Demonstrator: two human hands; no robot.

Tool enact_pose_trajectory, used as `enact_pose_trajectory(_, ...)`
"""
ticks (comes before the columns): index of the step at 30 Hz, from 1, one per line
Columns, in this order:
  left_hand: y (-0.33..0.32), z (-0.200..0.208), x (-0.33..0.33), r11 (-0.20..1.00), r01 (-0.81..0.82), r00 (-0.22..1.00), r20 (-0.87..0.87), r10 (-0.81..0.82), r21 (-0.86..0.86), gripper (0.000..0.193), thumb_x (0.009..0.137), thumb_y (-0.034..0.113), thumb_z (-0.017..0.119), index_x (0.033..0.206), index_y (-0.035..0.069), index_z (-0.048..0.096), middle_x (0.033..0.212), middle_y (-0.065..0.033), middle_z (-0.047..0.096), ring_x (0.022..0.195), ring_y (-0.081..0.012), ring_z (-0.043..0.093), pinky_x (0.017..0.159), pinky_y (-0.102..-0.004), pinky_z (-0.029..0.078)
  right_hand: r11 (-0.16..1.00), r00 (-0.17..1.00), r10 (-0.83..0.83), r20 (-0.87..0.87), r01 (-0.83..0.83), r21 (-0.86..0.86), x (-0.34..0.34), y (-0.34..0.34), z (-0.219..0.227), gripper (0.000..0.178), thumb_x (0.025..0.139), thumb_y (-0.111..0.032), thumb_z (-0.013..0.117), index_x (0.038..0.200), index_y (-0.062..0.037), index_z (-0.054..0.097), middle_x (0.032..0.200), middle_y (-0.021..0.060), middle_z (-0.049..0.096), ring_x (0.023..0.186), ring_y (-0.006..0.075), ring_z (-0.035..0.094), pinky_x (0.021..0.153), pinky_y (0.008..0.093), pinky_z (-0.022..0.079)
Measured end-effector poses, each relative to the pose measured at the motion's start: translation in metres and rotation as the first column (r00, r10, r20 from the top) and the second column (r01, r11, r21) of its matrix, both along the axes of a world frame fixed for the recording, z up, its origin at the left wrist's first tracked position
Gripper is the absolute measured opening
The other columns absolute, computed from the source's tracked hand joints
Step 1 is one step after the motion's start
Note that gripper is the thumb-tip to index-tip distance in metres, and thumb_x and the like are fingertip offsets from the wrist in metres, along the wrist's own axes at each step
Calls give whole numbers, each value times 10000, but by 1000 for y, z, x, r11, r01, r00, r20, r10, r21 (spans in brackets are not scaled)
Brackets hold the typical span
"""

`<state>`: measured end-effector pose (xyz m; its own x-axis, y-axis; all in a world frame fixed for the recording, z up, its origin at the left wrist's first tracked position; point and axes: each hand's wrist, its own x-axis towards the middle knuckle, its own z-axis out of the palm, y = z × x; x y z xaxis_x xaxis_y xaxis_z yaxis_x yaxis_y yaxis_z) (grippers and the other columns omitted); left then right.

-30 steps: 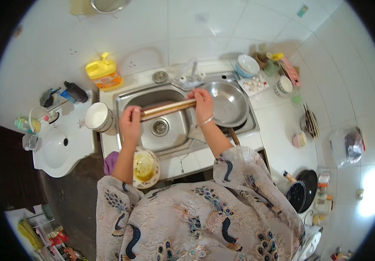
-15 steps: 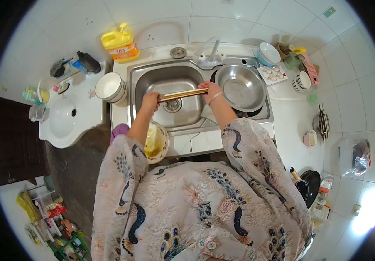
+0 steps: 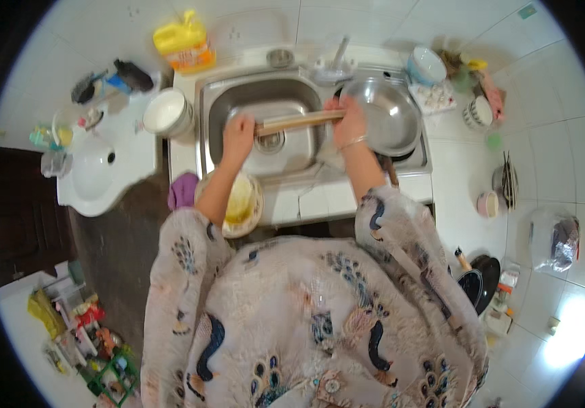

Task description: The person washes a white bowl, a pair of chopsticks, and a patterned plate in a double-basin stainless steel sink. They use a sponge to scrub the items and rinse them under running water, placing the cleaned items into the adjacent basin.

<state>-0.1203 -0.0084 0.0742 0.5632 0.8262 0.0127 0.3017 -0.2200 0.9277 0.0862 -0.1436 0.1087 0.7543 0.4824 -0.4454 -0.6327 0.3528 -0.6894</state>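
A bundle of chopsticks (image 3: pixel 298 122) is stretched level between my two hands, above the left basin of the steel sink (image 3: pixel 228 102). My left hand (image 3: pixel 239 136) is closed round one end of the bundle. At the other end, my right hand (image 3: pixel 349 122) grips it, close to the rim of a wide steel basin (image 3: pixel 398 119) resting over the sink's right side. Both hands are somewhat blurred. Below the chopsticks, the drain (image 3: pixel 270 141) is partly visible. Near my left forearm, a patterned bowl (image 3: pixel 255 211) holds something yellowish.
Stacked white bowls (image 3: pixel 165 114) stand left of the sink, behind a purple cloth (image 3: pixel 183 190). A yellow jug (image 3: pixel 185 44) and the faucet (image 3: pixel 337 60) are at the back. To the right are a blue-and-white bowl (image 3: pixel 427 66), a patterned cup (image 3: pixel 478 113) and dark pans (image 3: pixel 481 282).
The hands and chopsticks appear higher in the picture, and the right hand has shifted right. The view itself has moved slightly. Both hands keep hold of the bundle.
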Motion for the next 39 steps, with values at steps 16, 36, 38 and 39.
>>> enact_pose_trajectory(16,-50,3,12,758,128,980,199,2,-639,236,864,234,487,825,23,584,573,-14,456,406,-81,360,352,-224,263,957,951,37,-308,55,286,23,-47,-10,174,884,-143,406,938,13,461,920,158,550,818,278,556,811,398,469)
enact_pose_trajectory(36,-35,9,22,923,-145,965,155,212,-358,284,889,271,460,799,30,580,584,-8,505,453,-59,397,392,-220,299,857,892,444,-84,-396,330,21,0,15,229,922,-212,409,860,-3,477,863,174,587,821,280,580,808,391,482)
enact_pose_trajectory(38,-61,-5,22,952,-48,991,-132,8,-303,354,876,313,447,739,12,574,512,-30,466,411,-100,408,387,-269,312,948,895,293,-337,-317,-16,23,-4,-23,199,920,-185,404,853,-4,454,863,183,574,818,284,574,784,402,493)
enact_pose_trajectory(39,-65,-1,20,962,-108,991,-99,85,-250,353,876,312,447,741,12,576,526,-33,476,408,-105,410,384,-281,320,942,898,334,-286,-325,78,26,2,-19,187,918,-177,406,856,-6,449,862,185,573,824,285,573,780,404,495)
